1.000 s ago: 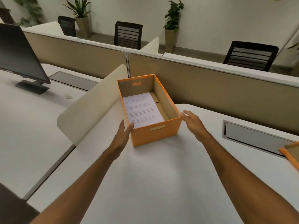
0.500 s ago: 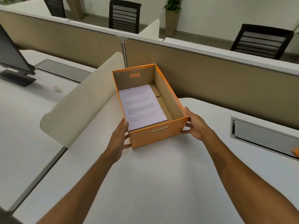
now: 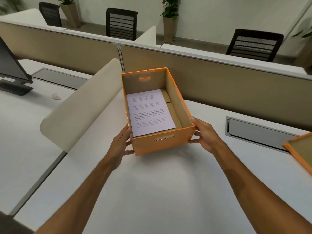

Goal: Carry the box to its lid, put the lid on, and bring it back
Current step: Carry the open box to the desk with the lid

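Open box gripped at both near corners, ready to be lifted toward its lid.

The orange box (image 3: 162,144), with a printed sheet (image 3: 149,114) lying on its floor, is clasped between the left hand (image 3: 120,146) and the right hand (image 3: 205,135); each hand is spread partly open and pressed flat against a side wall near the front corner, thumbs toward the rim. Whether the box is already raised off the white desk (image 3: 160,191) cannot be told. The orange lid (image 3: 300,149) is seen well out to the right of the right hand, cut by the frame edge. The carrying step is judged to be just starting; a level lift and a rightward carry are called for, so the sheet is not slid about.
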`<state>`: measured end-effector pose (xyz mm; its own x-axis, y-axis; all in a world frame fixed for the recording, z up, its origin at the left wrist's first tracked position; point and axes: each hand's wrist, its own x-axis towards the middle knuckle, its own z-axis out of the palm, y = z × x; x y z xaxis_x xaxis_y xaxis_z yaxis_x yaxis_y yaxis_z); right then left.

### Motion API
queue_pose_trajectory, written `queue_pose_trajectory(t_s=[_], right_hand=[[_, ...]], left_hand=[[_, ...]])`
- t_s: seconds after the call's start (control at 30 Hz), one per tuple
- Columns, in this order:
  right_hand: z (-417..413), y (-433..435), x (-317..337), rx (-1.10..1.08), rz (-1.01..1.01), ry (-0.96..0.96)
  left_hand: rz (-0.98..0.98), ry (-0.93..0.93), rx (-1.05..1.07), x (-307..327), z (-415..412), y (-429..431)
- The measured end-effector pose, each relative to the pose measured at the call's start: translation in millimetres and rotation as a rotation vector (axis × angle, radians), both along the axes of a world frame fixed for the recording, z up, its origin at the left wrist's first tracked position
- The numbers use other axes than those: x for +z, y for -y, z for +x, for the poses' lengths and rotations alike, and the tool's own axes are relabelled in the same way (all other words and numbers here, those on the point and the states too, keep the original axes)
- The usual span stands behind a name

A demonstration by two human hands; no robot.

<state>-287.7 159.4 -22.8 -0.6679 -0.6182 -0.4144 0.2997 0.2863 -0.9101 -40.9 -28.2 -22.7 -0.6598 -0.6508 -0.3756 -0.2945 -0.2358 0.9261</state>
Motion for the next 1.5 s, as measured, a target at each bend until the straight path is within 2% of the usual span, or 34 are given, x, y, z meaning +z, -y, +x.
queue_pose_trajectory(t_s=[0.27,0.5,0.7,1.2,1.5], right_hand=[[36.0,-96.9,17.7,-0.082,-0.049,-0.001],[74.4,-181.6,23.4,-0.142,-0.009,-0.030],[109.7,-243.5,24.6,-0.275,-0.106,-0.010],[214.1,-349.6,16.9,-0.528,-0.142,-0.031],[278.5,-395.9,1.7,-0.632,-0.095,0.000]], left_hand=[[-0.056,0.002,-0.085,19.6,9.4,-68.4],[-0.083,0.031,-0.162,27.1,27.6,-129.0],[-0.099,0.035,-0.257,30.2,37.1,-177.9],[-0.006,-0.040,-0.431,25.6,94.9,-255.0],[0.024,-0.001,-0.477,13.1,135.5,-305.8]])
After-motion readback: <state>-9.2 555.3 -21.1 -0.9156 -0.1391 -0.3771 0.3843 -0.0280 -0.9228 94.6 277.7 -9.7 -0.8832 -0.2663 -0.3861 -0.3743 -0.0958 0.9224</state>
